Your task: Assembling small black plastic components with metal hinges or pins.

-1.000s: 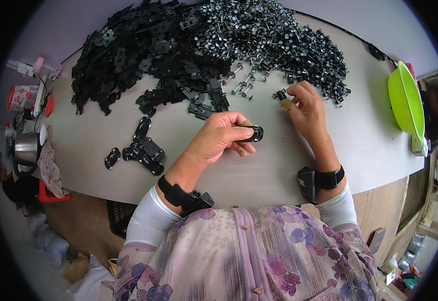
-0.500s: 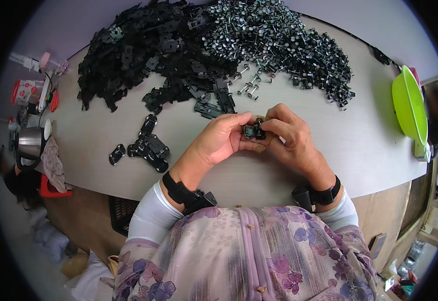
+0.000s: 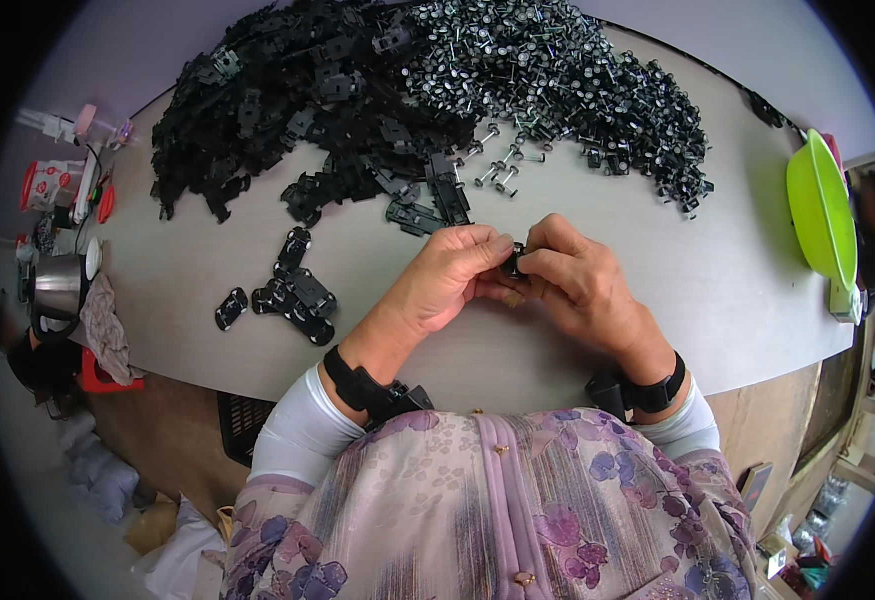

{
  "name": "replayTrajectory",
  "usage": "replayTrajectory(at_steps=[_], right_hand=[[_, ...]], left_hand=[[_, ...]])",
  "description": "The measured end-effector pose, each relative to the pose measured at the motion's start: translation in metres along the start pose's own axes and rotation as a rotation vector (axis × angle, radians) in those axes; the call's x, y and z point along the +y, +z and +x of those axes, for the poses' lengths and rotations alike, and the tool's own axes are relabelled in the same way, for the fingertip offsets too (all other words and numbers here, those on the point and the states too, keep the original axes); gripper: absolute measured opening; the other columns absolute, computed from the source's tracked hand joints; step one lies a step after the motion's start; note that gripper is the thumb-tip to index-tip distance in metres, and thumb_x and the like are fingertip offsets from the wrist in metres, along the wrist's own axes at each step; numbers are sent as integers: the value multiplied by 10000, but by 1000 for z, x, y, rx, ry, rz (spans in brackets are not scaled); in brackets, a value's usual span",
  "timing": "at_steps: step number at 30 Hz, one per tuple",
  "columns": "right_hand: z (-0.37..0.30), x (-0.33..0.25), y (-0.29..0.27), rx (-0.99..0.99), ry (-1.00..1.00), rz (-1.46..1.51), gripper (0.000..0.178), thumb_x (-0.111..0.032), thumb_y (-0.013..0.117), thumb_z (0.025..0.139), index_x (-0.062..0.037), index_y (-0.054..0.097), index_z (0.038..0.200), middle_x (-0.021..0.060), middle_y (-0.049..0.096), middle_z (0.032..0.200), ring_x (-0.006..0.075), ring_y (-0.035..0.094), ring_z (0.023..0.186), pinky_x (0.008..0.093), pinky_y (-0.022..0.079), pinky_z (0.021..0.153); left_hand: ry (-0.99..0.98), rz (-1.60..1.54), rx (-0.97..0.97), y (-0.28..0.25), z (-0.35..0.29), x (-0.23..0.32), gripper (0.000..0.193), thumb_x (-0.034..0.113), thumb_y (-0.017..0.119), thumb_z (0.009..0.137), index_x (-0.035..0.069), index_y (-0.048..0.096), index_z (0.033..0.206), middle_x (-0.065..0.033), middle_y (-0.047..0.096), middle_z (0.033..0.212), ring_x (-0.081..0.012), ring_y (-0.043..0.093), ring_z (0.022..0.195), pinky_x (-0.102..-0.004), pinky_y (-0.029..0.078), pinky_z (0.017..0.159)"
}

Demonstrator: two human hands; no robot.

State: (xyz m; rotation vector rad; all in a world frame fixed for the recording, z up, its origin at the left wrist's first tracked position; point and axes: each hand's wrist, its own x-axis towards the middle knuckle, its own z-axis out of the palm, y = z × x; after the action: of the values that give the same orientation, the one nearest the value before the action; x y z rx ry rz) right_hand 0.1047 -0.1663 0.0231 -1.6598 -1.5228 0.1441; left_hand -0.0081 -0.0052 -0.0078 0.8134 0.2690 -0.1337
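Between my two hands, above the near middle of the table, is a small black toy car chassis (image 3: 514, 262), mostly covered by fingers. My left hand (image 3: 437, 277) grips it from the left, thumb on top. From the right, the closed fingertips of my right hand (image 3: 587, 285) press against it; whether they also pinch a wheel axle is hidden. Just beyond lie loose wheel axles (image 3: 503, 172) and a few black chassis (image 3: 447, 192). A small cluster of black chassis with wheels (image 3: 304, 292) rests left of my left forearm.
A large heap of black chassis (image 3: 257, 115) covers the far left, touching a heap of wheel axles (image 3: 557, 75) at the far right. A lime-green basin (image 3: 815, 205) stands at the right edge. A metal kettle (image 3: 60, 283) and a cloth (image 3: 107, 325) are at the left edge.
My left thumb has moved right onto the chassis, and the fingers of both hands have closed further around it. Less of the chassis shows now.
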Motion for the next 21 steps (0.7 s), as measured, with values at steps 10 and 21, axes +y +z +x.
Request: replayTrajectory(at_steps=[10,21], right_hand=[[-3,-5,7,30,56,94,279,107,611,646,-26,597,890,96,502,800,282,581,662,368,485,565],[21,28,21,120,61,51,289,102,588,694,-8,598,961,130,569,911,312,603,792,368,502,671]], left_hand=[[98,134,23,10,-13,4,230,197,689,899,37,560,795,-89,653,783,-170,677,722,-273,557,650],[306,404,454,-18,-74,7,295,-54,649,703,99,397,678,-33,559,688,-65,487,514,-200,335,447]])
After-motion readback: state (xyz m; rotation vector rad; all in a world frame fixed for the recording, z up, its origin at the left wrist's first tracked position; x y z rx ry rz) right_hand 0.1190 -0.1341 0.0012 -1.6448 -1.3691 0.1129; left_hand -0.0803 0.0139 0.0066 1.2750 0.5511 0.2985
